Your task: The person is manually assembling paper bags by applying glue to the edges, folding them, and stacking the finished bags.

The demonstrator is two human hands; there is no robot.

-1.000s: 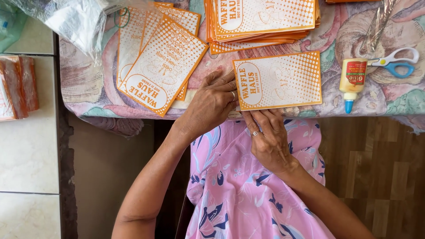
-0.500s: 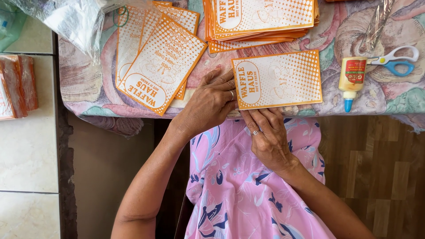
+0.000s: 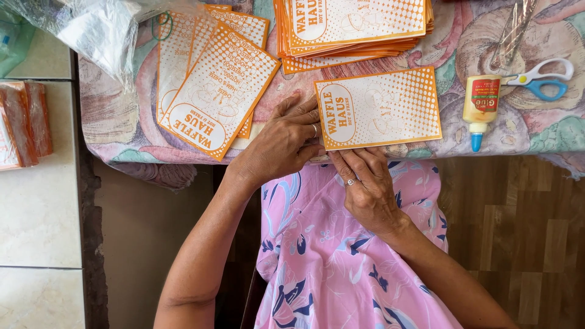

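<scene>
Two hands engaged on one orange-and-white printed paper bag (image 3: 379,108), laid flat on the floral tablecloth (image 3: 122,122) at the table's near edge. Left hand (image 3: 277,143) resting palm down just left of the bag, fingers extended and slightly spread, fingertips touching the bag's left edge; ring visible on one finger. Right hand (image 3: 364,186) positioned just below the bag, at the table edge, fingers extended together and pressed against the bag's lower edge; ring visible here too. Neither hand closed around anything.

Relative to the bag:
- Directly above, nearly touching: tall stack of identical bags (image 3: 353,27).
- Left, beyond the left hand: fanned pile of bags (image 3: 213,85), tilted diagonally.
- Far upper left: clear plastic wrapping (image 3: 97,27), crumpled.
- Right, near: yellow glue bottle (image 3: 480,106), blue nozzle toward the table edge.
- Right, beyond the bottle and touching it: scissors with white and blue handles (image 3: 542,79).
- Below: pink patterned garment (image 3: 323,256) over the lap.
</scene>
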